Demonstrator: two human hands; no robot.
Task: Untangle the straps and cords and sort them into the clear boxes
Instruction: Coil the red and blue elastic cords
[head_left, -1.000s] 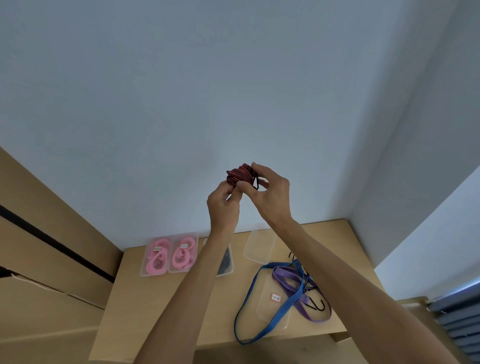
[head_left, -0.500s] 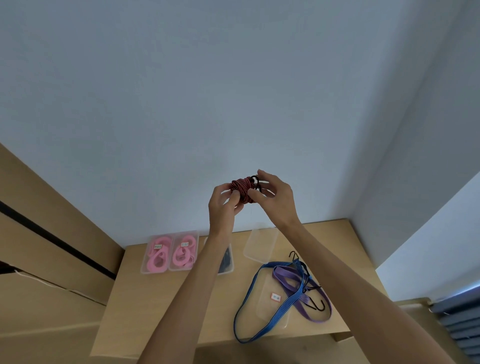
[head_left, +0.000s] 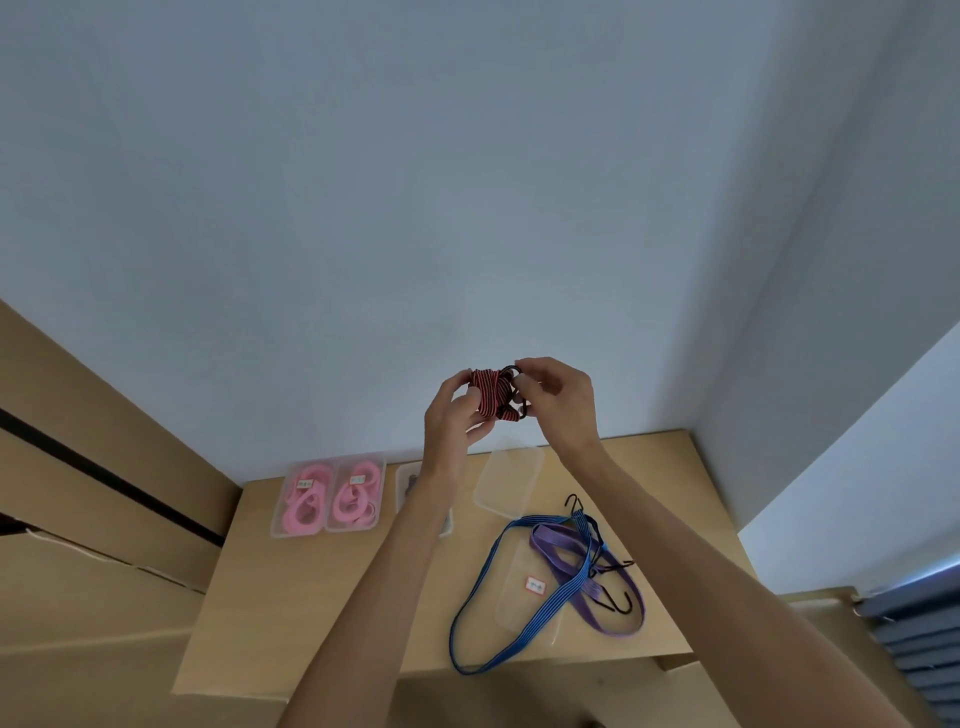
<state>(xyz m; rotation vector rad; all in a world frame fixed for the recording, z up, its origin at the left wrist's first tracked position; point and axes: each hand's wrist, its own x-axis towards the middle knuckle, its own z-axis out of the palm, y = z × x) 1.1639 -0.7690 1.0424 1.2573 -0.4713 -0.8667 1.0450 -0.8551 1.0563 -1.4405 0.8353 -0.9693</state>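
Observation:
I hold a red-and-black striped bungee cord (head_left: 488, 394), wound into a tight bundle, up in front of the wall above the table. My left hand (head_left: 452, 421) grips the bundle's left side. My right hand (head_left: 558, 397) pinches its black hook at the right. On the table lie a blue striped bungee cord (head_left: 524, 597) and a purple strap (head_left: 566, 556), tangled together with black hooks. Two clear boxes (head_left: 332, 496) at the back left hold pink cords. An open clear box (head_left: 506, 480) stands behind my right wrist.
A third clear box (head_left: 408, 483) with dark contents sits behind my left forearm. A clear lid with a label (head_left: 535, 584) lies under the blue cord. The wooden table (head_left: 270, 597) stands in a wall corner; a wooden panel runs along the left.
Both hands have lowered slightly with the red bundle. My right fingers have shifted onto the black hook at the bundle's right side.

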